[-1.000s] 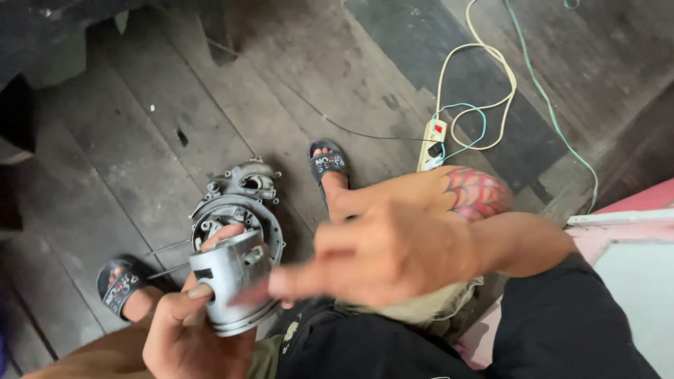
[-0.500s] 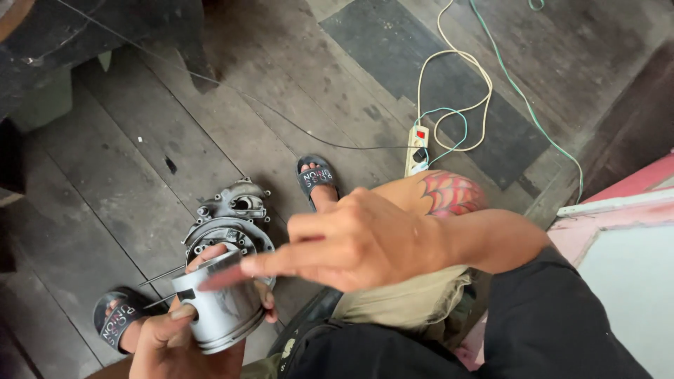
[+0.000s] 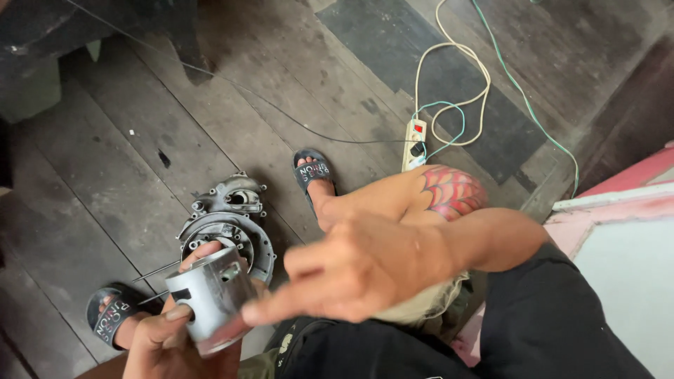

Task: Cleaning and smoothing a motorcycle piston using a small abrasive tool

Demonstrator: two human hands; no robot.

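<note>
Looking down from the head cam here. My left hand (image 3: 165, 344) is wrapped around a metal piston (image 3: 214, 298) — thumb across the near side, fingers curled behind it, held just above my lap and in front of the engine casing (image 3: 228, 224) that sits on the wooden floor (image 3: 140, 140) between my two sandals. My right hand (image 3: 358, 270) is loosely spread, holding nothing, index finger stretched out so its tip touches the piston's lower skirt.

The piston is a short grey cylinder, dull silver, hollow, with a round pin hole in the side wall and a dark patch near my thumb. I'd guess it's light for its bulk, fully rigid, and a bit slick if there's oil on it — can't tell from here. Best grip looks like around the skirt, the way it's held now, or with a finger hooked through the pin hole. A power strip (image 3: 414, 144) with looping cables lies further out.
</note>
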